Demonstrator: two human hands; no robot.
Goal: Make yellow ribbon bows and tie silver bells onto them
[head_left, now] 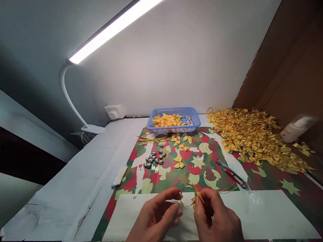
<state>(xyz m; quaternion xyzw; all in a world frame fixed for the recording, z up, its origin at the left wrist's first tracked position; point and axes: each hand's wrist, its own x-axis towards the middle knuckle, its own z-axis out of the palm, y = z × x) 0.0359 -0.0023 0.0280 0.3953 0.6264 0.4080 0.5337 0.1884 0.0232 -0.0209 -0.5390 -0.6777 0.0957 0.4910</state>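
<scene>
Between the thumb and fingers of my right hand [218, 215] is a small gold ribbon bow [196, 196], held above the white strip at the front. A thin gold cord loop [186, 205] extends leftward from the bow. My left hand [161, 215] is beside this loop, thumb and forefinger apart; its forefinger tip is by the cord, and I cannot tell if they touch. Beyond my hands lie a loose gold bow [179, 162], several more bows [184, 147], a cluster of silver bells [152, 158] and a bundle of gold cords [152, 139].
A blue basket [174, 130] at the back holds bows and silver bells. Thread snips [232, 173] lie to the right. Behind them spreads a large heap of finished gold bows [252, 134], with a white bottle [295, 130] alongside. A lit lamp [113, 32] hangs overhead.
</scene>
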